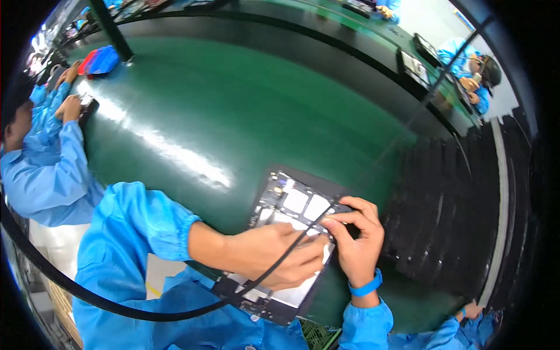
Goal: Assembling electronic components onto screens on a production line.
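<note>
Green counter (251, 105) carries a tablet (296, 201) whose inner parts lie bare: pale panels, dark boards and small fittings. It sits close in front of the person, its long axis running away from the body, with the far end leaning to the right. A dark flat sheet (324, 185) shows past its far edge.

Both hands are at it. The left hand (277, 255) comes in from the left and lies across the middle of the tablet, so it is the nearer of the two, with the tablet directly beneath its fingers. These are bent and close together, pointing toward the right long edge. The right hand (360, 233), with a blue band (366, 284) at its wrist, stands at that edge, toward the far end; the tablet lies to the left of its fingers. Thumb and forefinger are narrow, their tips near each other.

Whether either hand pinches a small part cannot be told: the left fingertips merge with the bright panels, and a black cable (146, 314) arcs across the view, cutting over the left hand and the meeting point of the fingers. The left hand hides the tablet's middle. Whether the cable touches anything is unclear. Dark strips (434, 204) lie farther right, their outlines hard to separate.
</note>
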The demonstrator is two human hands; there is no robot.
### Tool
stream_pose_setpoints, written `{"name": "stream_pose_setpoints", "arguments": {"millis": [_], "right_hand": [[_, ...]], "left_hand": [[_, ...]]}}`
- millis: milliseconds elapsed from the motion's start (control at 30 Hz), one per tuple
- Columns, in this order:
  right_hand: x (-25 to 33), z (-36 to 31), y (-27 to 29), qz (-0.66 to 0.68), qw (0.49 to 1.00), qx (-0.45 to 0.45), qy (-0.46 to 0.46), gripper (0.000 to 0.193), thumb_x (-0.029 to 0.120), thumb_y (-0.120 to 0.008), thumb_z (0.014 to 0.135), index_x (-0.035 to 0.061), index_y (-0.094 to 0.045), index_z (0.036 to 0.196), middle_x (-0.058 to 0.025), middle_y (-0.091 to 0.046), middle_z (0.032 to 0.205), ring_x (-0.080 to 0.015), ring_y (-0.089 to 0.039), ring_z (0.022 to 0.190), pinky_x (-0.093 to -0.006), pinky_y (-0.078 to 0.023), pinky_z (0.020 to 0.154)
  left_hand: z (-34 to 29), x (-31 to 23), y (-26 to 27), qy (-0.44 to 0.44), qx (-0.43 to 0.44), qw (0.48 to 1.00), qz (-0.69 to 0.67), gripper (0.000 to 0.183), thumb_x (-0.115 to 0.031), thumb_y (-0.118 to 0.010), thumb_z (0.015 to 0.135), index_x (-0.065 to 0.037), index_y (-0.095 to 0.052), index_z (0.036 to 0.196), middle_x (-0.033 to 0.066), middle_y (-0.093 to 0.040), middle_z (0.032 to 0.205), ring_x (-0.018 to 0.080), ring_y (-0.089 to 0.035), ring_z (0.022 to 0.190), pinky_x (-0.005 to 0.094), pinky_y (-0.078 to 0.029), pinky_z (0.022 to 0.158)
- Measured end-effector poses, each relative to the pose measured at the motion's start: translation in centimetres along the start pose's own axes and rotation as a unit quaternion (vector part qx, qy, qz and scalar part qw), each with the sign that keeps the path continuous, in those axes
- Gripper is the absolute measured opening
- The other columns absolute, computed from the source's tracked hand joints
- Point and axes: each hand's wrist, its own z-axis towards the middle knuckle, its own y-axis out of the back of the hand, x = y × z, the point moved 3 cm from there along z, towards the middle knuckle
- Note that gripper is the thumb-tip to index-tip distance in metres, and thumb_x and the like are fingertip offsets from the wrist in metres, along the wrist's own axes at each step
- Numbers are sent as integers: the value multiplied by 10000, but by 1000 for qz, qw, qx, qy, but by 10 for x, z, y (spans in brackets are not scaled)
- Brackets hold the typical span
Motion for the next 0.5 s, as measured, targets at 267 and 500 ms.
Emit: {"name": "stream_pose_setpoints", "arguments": {"millis": [267, 500], "right_hand": [[-8, 10, -15, 60, 997, -5, 44, 136, 126, -931, 786, 92, -879, 907, -101, -770, 1185, -278, -662, 1111, -404, -536, 948], [-10, 14, -18, 14, 999, -12, 47, 148, 182, -956, 781, 178, -907, 921, -69, -712, 1076, -258, -632, 1066, -392, -536, 914]], "left_hand": [[-2, 11, 11, 23, 11, 1000, 9, 400, -303, -758, 802, -25, -761, 1091, 154, -739, 1226, 168, -612, 676, 307, -507, 578], [7, 18, 7, 10, 19, 998, -65, 434, -385, -792, 887, -6, -742, 1093, 223, -701, 1186, 211, -688, 738, 332, -562, 613]]}}
